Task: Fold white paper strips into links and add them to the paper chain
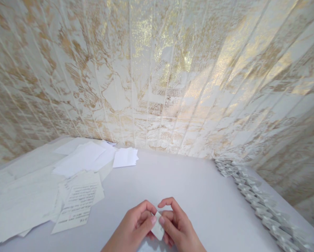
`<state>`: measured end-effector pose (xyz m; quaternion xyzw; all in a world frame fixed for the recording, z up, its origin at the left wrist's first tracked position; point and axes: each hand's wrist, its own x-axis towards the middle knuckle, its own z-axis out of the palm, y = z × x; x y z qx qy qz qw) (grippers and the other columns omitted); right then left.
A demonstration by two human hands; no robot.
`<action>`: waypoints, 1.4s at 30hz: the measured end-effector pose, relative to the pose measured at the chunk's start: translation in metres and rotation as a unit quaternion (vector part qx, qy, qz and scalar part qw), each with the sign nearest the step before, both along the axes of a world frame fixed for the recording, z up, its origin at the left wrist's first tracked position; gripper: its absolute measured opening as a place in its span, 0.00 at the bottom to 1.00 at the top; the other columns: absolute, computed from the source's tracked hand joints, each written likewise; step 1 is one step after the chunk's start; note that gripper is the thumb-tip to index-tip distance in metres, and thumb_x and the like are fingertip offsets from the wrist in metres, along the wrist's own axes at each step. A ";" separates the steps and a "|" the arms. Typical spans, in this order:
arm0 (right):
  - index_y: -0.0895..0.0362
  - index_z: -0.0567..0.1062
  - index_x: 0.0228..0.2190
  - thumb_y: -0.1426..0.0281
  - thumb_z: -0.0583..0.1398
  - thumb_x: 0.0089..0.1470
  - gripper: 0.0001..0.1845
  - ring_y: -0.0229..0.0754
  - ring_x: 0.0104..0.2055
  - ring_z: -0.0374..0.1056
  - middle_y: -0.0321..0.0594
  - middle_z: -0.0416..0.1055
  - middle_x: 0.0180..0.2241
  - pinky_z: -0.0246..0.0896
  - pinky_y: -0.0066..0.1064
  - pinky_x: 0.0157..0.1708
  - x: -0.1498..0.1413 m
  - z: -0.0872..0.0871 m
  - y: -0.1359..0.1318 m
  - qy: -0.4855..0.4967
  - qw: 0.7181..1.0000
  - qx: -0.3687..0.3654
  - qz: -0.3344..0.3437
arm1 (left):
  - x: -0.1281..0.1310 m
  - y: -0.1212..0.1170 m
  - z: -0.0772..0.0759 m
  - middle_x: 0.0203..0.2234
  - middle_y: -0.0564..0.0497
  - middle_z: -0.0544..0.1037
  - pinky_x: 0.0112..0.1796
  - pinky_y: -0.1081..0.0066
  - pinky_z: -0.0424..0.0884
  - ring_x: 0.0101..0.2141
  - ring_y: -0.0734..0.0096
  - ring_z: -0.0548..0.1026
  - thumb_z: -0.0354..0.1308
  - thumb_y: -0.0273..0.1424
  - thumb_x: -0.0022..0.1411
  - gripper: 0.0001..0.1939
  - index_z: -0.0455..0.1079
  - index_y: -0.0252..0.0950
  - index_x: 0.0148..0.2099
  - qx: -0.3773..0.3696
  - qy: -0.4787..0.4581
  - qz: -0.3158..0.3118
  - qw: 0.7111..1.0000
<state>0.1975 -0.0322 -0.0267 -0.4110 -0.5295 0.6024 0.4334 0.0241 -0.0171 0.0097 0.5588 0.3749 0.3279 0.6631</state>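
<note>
A small folded piece of white paper (pixel 158 231) is pinched between both hands near the bottom centre of the head view, above the table. My left hand (pixel 137 225) grips its left side, the thumb lying on the face of the paper and the other fingers curled behind. From the right, my right hand (pixel 178 227) presses its thumb on the opposite side, with its index finger arched above the paper's top corner. Faint marks show on the paper; its underside is hidden by the fingers.
Sheets of paper (pixel 23 199), one a handwritten page (pixel 77 203), overlap on the left of the white table (pixel 167 178). A small stack of blank slips (pixel 125 157) lies near the back. Folded grey-white paper pieces (pixel 262 206) form a long row at right. A patterned wall (pixel 146 87) rises behind.
</note>
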 end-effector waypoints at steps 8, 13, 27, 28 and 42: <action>0.51 0.76 0.41 0.57 0.57 0.62 0.13 0.44 0.43 0.66 0.45 0.67 0.46 0.63 0.36 0.42 0.013 0.033 0.000 -0.128 0.973 0.192 0.030 | -0.003 0.009 -0.013 0.21 0.56 0.73 0.30 0.71 0.67 0.24 0.71 0.72 0.62 0.52 0.57 0.26 0.65 0.35 0.42 -0.040 -0.062 0.032 0.997; 0.50 0.81 0.33 0.58 0.63 0.57 0.11 0.50 0.50 0.64 0.46 0.65 0.52 0.58 0.43 0.53 0.013 0.037 0.001 -0.151 0.967 0.206 0.023 | -0.003 0.009 -0.011 0.21 0.59 0.70 0.31 0.71 0.69 0.24 0.71 0.72 0.61 0.50 0.59 0.22 0.61 0.39 0.40 -0.037 -0.048 0.023 0.998; 0.56 0.66 0.25 0.50 0.57 0.58 0.23 0.36 0.26 0.55 0.31 0.59 0.22 0.52 0.27 0.28 0.004 0.025 0.000 -0.182 0.978 0.084 -0.066 | -0.001 -0.001 0.008 0.26 0.57 0.67 0.36 0.73 0.64 0.31 0.69 0.67 0.59 0.42 0.60 0.13 0.64 0.39 0.33 0.094 0.082 0.020 0.992; 0.56 0.66 0.25 0.50 0.57 0.58 0.23 0.36 0.26 0.55 0.31 0.60 0.22 0.52 0.27 0.28 0.004 0.026 0.000 -0.180 0.978 0.081 -0.072 | -0.001 -0.001 0.007 0.26 0.56 0.68 0.36 0.73 0.64 0.31 0.69 0.67 0.60 0.40 0.58 0.12 0.64 0.39 0.32 0.099 0.088 0.027 0.991; 0.56 0.68 0.28 0.49 0.62 0.55 0.22 0.36 0.26 0.57 0.31 0.61 0.23 0.52 0.27 0.28 0.002 0.008 -0.001 -0.102 0.988 0.085 -0.081 | 0.001 -0.003 -0.004 0.24 0.57 0.70 0.34 0.72 0.63 0.29 0.69 0.68 0.60 0.38 0.59 0.11 0.62 0.39 0.34 0.062 0.025 0.078 0.995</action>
